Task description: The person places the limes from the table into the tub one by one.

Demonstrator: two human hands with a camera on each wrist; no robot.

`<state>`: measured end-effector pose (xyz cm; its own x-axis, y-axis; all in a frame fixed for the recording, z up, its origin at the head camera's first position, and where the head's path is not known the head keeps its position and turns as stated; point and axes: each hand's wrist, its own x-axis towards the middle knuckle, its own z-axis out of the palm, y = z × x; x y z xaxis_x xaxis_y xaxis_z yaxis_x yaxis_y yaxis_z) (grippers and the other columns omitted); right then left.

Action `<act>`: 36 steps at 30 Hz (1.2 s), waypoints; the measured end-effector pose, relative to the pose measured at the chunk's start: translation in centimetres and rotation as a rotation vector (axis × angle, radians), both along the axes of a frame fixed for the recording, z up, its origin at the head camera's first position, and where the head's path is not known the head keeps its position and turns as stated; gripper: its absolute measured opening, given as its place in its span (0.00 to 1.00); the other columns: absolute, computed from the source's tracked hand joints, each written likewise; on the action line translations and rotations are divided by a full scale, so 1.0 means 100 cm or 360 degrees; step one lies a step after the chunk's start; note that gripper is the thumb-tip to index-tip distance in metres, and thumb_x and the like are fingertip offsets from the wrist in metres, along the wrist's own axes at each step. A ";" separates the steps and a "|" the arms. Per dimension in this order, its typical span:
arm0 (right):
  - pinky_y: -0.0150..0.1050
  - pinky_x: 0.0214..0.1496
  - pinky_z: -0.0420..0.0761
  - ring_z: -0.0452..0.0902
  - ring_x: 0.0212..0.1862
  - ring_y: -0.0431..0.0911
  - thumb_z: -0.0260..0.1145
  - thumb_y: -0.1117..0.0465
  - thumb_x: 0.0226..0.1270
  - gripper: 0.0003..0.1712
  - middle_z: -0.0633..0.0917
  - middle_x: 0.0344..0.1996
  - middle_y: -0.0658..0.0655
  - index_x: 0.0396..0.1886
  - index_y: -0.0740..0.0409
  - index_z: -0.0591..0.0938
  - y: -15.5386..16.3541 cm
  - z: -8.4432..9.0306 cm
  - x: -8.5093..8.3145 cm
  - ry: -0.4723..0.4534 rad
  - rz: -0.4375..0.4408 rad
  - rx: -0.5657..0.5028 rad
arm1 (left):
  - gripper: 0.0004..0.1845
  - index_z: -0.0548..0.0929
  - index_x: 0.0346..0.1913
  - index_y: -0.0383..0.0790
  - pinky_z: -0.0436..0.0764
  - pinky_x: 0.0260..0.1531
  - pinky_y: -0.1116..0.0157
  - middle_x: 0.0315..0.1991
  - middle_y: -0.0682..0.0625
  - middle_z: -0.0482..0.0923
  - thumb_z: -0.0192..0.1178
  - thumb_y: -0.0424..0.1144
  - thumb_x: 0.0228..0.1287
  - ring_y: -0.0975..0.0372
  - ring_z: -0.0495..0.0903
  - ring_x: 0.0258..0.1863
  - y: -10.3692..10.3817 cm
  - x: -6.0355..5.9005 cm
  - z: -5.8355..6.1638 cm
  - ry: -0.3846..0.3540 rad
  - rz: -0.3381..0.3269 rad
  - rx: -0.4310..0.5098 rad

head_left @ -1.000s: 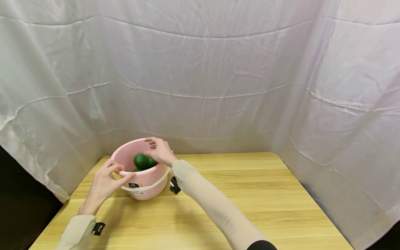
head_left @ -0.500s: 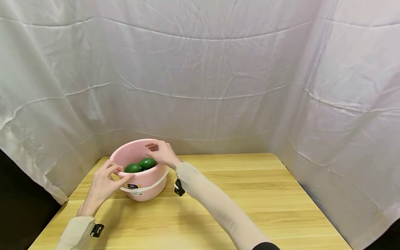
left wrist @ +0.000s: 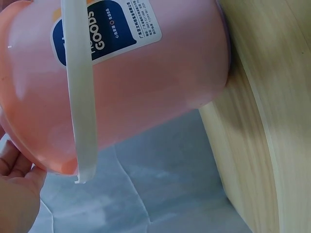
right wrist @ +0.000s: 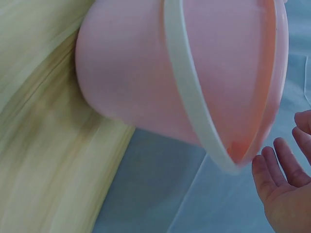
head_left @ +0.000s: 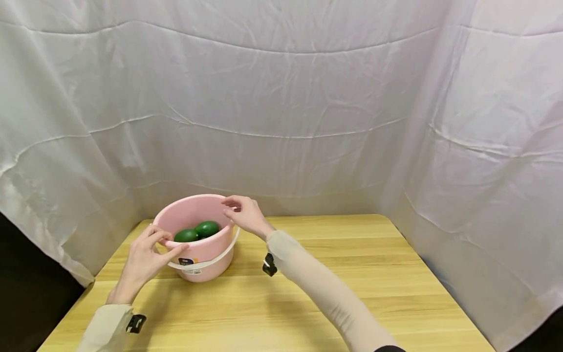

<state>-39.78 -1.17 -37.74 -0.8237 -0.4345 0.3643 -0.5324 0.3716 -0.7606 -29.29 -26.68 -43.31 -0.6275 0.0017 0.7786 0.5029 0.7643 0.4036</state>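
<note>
A pink bucket with a white handle stands on the table at the left. Two smooth dark green oval fruits, avocado-like, lie inside it: one fruit at the left, the other fruit at the right. My left hand holds the near left rim, fingers over the edge and thumb along the outside. At the right rim is my right hand, its fingers loosely bent with nothing between them. In the right wrist view those fingers are spread beside the rim. The bucket's bottom is mostly hidden.
The wooden table extends to the right and toward me. A pale curtain hangs behind it and along both sides. Each sleeve carries a small black device, such as the right wrist device.
One second ago a green fruit sat higher, by my right fingers; now both lie lower in the bucket. My right hand has moved right, to the rim. The left hand stays put.
</note>
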 end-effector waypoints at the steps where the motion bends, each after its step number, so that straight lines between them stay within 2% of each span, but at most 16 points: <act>1: 0.33 0.53 0.80 0.83 0.52 0.46 0.65 0.58 0.69 0.18 0.84 0.55 0.56 0.57 0.55 0.81 0.004 -0.002 -0.001 0.0012 -0.0010 0.0001 | 0.19 0.83 0.30 0.42 0.67 0.30 0.70 0.33 0.56 0.74 0.83 0.37 0.35 0.67 0.70 0.30 0.000 0.000 0.000 0.0005 -0.0004 -0.0002; 8: 0.35 0.53 0.80 0.83 0.51 0.44 0.66 0.58 0.68 0.17 0.85 0.53 0.53 0.55 0.54 0.82 0.030 -0.015 -0.003 0.0044 -0.0078 0.0023 | 0.16 0.83 0.29 0.43 0.66 0.29 0.70 0.33 0.55 0.75 0.81 0.36 0.38 0.68 0.69 0.30 -0.001 0.000 -0.001 0.0036 0.0000 0.0000; 12: 0.40 0.57 0.79 0.82 0.54 0.47 0.66 0.59 0.67 0.17 0.85 0.53 0.54 0.55 0.55 0.82 0.044 -0.022 -0.003 0.0026 -0.0078 0.0014 | 0.15 0.83 0.31 0.40 0.66 0.33 0.71 0.34 0.51 0.76 0.80 0.37 0.41 0.70 0.69 0.35 0.003 -0.001 -0.004 0.0061 0.0023 -0.0001; 14: 0.41 0.58 0.79 0.82 0.55 0.48 0.65 0.60 0.67 0.17 0.85 0.54 0.54 0.55 0.55 0.82 0.050 -0.025 -0.001 0.0014 -0.0072 0.0011 | 0.16 0.84 0.32 0.38 0.66 0.37 0.70 0.35 0.49 0.77 0.79 0.38 0.42 0.68 0.70 0.38 0.006 -0.001 -0.006 0.0089 0.0030 -0.0013; 18: 0.42 0.58 0.79 0.80 0.58 0.50 0.66 0.59 0.68 0.19 0.84 0.55 0.55 0.57 0.56 0.81 0.064 -0.031 0.002 -0.0015 -0.0056 -0.0018 | 0.18 0.84 0.36 0.36 0.67 0.44 0.65 0.38 0.45 0.78 0.79 0.38 0.41 0.56 0.74 0.42 0.012 -0.003 -0.005 0.0188 0.0018 -0.0048; 20: 0.43 0.59 0.79 0.79 0.59 0.50 0.66 0.60 0.68 0.20 0.83 0.57 0.56 0.58 0.56 0.80 0.072 -0.035 0.005 -0.0023 -0.0057 -0.0027 | 0.19 0.85 0.37 0.36 0.67 0.46 0.67 0.40 0.44 0.79 0.78 0.40 0.42 0.53 0.75 0.44 0.018 -0.004 -0.003 0.0258 0.0002 -0.0083; 25: 0.51 0.64 0.74 0.74 0.64 0.53 0.65 0.61 0.68 0.24 0.79 0.62 0.58 0.64 0.55 0.76 0.093 -0.046 0.009 0.0044 -0.0111 0.0022 | 0.18 0.87 0.40 0.36 0.67 0.52 0.74 0.40 0.45 0.83 0.75 0.44 0.48 0.51 0.79 0.43 0.036 -0.007 0.001 0.0482 -0.0096 -0.0129; 27: 0.52 0.65 0.73 0.72 0.65 0.53 0.65 0.60 0.69 0.25 0.77 0.63 0.56 0.65 0.52 0.75 0.102 -0.048 0.011 0.0093 -0.0171 0.0087 | 0.18 0.87 0.42 0.35 0.70 0.54 0.70 0.41 0.43 0.84 0.73 0.45 0.52 0.50 0.80 0.43 0.045 -0.010 0.004 0.0545 -0.0138 -0.0169; 30: 0.53 0.67 0.71 0.70 0.66 0.53 0.64 0.57 0.69 0.26 0.76 0.65 0.55 0.67 0.49 0.74 0.114 -0.051 0.012 0.0141 -0.0253 0.0199 | 0.18 0.86 0.45 0.34 0.74 0.52 0.60 0.43 0.41 0.84 0.69 0.44 0.57 0.48 0.80 0.45 0.057 -0.014 0.006 0.0572 -0.0161 -0.0264; 33: 0.53 0.68 0.69 0.69 0.68 0.52 0.64 0.54 0.69 0.27 0.75 0.66 0.55 0.67 0.47 0.73 0.126 -0.054 0.015 0.0172 -0.0340 0.0309 | 0.19 0.85 0.48 0.34 0.76 0.49 0.52 0.46 0.39 0.83 0.68 0.43 0.56 0.47 0.80 0.48 0.070 -0.017 0.007 0.0548 -0.0146 -0.0361; 36: 0.54 0.69 0.67 0.68 0.69 0.54 0.64 0.54 0.69 0.28 0.74 0.67 0.56 0.68 0.50 0.73 0.139 -0.057 0.018 0.0189 -0.0394 0.0382 | 0.21 0.84 0.49 0.35 0.77 0.50 0.49 0.49 0.39 0.82 0.69 0.42 0.53 0.46 0.79 0.51 0.085 -0.020 0.008 0.0505 -0.0145 -0.0419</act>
